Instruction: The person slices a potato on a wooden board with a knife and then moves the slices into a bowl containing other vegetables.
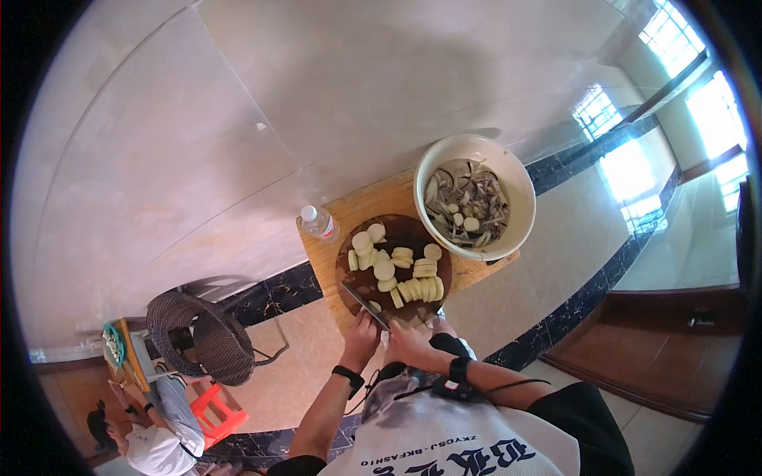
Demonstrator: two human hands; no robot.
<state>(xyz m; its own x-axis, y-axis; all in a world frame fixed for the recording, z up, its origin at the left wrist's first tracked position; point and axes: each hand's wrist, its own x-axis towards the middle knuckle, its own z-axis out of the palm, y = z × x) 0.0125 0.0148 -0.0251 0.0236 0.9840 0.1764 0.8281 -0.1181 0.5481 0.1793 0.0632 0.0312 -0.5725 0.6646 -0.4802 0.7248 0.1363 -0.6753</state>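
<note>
Gripping the knife (pixel 363 303) at its near end, the right hand (pixel 409 343) is holding it across the near left edge of the round board (pixel 406 230), where sliced pieces (pixel 384 270) are lying. Beside the blade, the left hand (pixel 363 339) is curling; whether it is grasping anything cannot be told. A bottle (pixel 319 224) is standing at the wooden surface's (pixel 365 200) far left corner, a basin (pixel 520 194) at its right end.

Knife (pixel 365 305): in right hand (pixel 408 344), left hand (pixel 362 337) beside it
Board (pixel 406 229): round, bearing pale slices (pixel 384 271)
Basin (pixel 520 184): white, holding strips (pixel 474 193)
Bottle (pixel 322 226): clear, white-capped
</note>
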